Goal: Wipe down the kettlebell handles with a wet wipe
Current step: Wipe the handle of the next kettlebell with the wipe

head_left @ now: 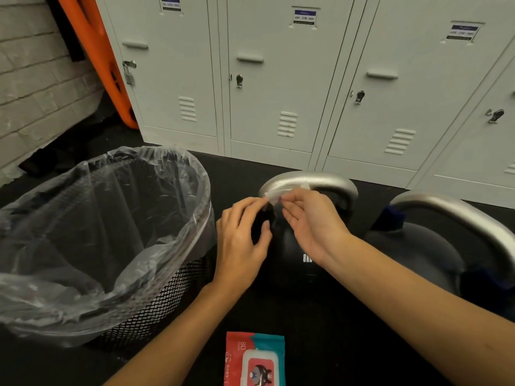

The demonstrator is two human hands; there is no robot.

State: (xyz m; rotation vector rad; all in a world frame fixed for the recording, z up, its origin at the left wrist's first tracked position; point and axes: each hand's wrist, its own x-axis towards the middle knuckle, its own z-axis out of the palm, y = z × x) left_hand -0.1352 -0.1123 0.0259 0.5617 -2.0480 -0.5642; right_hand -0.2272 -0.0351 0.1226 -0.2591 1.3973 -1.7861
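Both hands, left hand point(241, 235) and right hand point(312, 221), pinch the small white wet wipe point(274, 195) against the near black kettlebell's silver steel handle point(309, 182). Unfolding step; next, wrap and rub.

Lined bin point(106, 235) crowds left of near kettlebell point(292, 246); second kettlebell point(418, 246) close right; lockers point(278, 93) behind. Open floor point(348, 344) in front, beside wipes pack point(255, 360).
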